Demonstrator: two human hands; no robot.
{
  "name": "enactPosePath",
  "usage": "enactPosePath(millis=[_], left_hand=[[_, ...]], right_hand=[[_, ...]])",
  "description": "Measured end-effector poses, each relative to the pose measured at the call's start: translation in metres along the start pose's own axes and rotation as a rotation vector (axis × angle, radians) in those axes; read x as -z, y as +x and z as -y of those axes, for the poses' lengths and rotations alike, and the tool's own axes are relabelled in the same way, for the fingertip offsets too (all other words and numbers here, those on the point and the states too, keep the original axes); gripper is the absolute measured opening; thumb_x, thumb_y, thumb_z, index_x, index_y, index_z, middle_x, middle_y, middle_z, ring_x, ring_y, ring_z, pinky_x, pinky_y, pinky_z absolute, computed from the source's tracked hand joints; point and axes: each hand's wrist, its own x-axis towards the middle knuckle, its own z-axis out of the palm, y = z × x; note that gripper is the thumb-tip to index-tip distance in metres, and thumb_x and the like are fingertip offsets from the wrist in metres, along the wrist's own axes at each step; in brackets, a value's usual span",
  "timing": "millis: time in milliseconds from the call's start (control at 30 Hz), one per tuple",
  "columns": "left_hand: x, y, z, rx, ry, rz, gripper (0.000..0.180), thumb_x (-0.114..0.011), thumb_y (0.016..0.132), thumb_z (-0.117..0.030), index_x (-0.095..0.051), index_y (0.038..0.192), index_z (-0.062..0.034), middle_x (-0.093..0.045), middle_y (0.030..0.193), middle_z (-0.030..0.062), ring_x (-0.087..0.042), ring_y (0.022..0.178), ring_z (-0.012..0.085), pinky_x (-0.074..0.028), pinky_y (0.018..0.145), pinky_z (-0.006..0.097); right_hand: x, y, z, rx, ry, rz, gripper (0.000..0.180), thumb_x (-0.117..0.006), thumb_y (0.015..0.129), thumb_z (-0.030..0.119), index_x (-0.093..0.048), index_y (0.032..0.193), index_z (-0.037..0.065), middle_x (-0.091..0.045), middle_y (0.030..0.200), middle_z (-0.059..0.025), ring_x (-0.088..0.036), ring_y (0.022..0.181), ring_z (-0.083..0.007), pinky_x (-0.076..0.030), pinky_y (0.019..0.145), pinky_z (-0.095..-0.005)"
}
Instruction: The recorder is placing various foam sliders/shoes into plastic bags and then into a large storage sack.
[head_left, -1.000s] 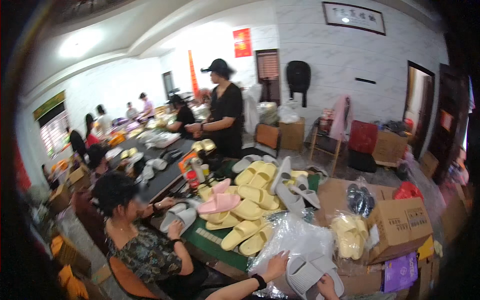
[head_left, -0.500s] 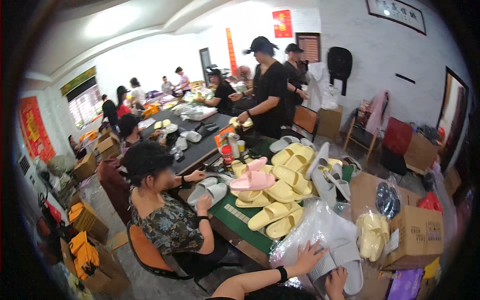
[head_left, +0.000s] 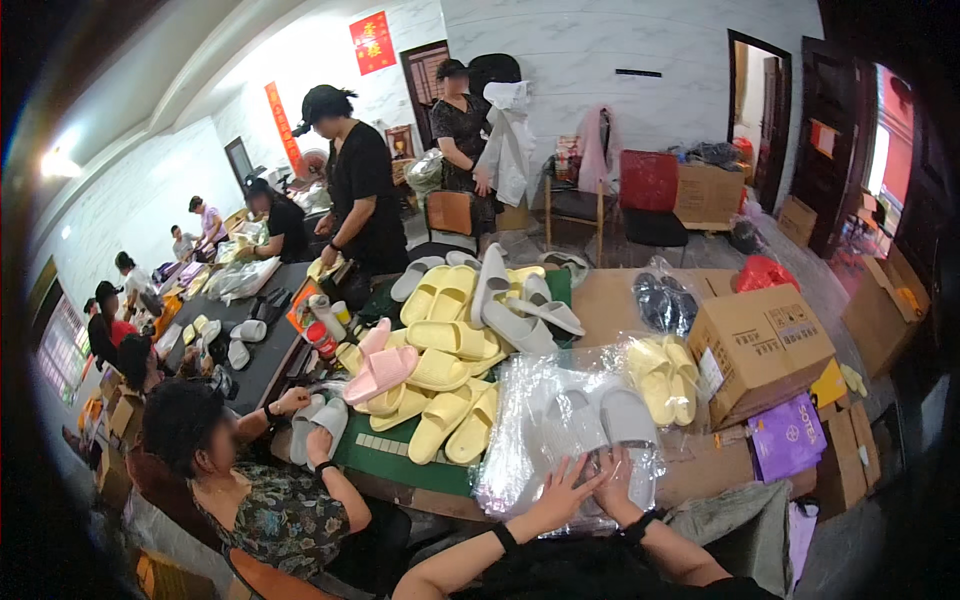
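Note:
A pair of light grey slippers [head_left: 628, 418] lies at the table's near edge among shiny clear plastic bags [head_left: 515, 415]; I cannot tell whether the pair is inside a bag or on top. My left hand [head_left: 560, 497] rests on the lower part of the left slipper, fingers stretched out. Close beside it, my right hand [head_left: 617, 488] lies on the right slipper with its fingers extended. Just left of the bags is a heap of yellow slippers [head_left: 440, 370], topped by a pink pair [head_left: 380, 385]. More grey slippers [head_left: 515, 325] sit at its far side.
A bagged yellow pair [head_left: 662, 380] and bagged dark slippers [head_left: 665, 300] lie to the right, beside a cardboard box [head_left: 760, 350] and a purple bag [head_left: 785, 437]. At the left a seated co-worker [head_left: 270, 500] handles grey slippers [head_left: 320, 425]. Another person [head_left: 360, 190] stands beyond.
My view has swung right. Both hands have come closer together on the grey slippers, which now lie flatter among the plastic bags. My right hand has moved from the slipper's side onto its lower part.

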Motion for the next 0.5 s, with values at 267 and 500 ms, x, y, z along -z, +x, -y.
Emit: enactPosePath(millis=[267, 500], left_hand=[[-0.014, -0.01, 0.014, -0.332, -0.002, -0.022, 0.052, -0.044, 0.089, -0.012, -0.026, 0.138, -0.013, -0.012, 0.142, 0.0255, -0.008, 0.134, 0.0377, -0.011, 0.11, 0.046], [-0.036, -0.026, -0.005, -0.356, -0.224, -0.004, 0.053, -0.044, 0.086, -0.005, -0.027, 0.136, -0.0042, -0.022, 0.143, 0.0144, -0.008, 0.136, 0.0327, -0.01, 0.11, 0.047]], right_hand=[[-0.001, 0.051, 0.006, -0.09, 0.246, 0.123, 0.044, -0.058, 0.072, 0.024, -0.051, 0.107, -0.003, -0.044, 0.116, -0.0266, -0.041, 0.107, -0.0419, -0.035, 0.083, -0.0509], [-0.013, 0.053, 0.013, -0.335, 0.15, 0.175, 0.049, -0.058, 0.072, 0.025, -0.047, 0.11, -0.005, -0.04, 0.121, -0.0304, -0.039, 0.111, -0.0428, -0.034, 0.087, -0.0501]])
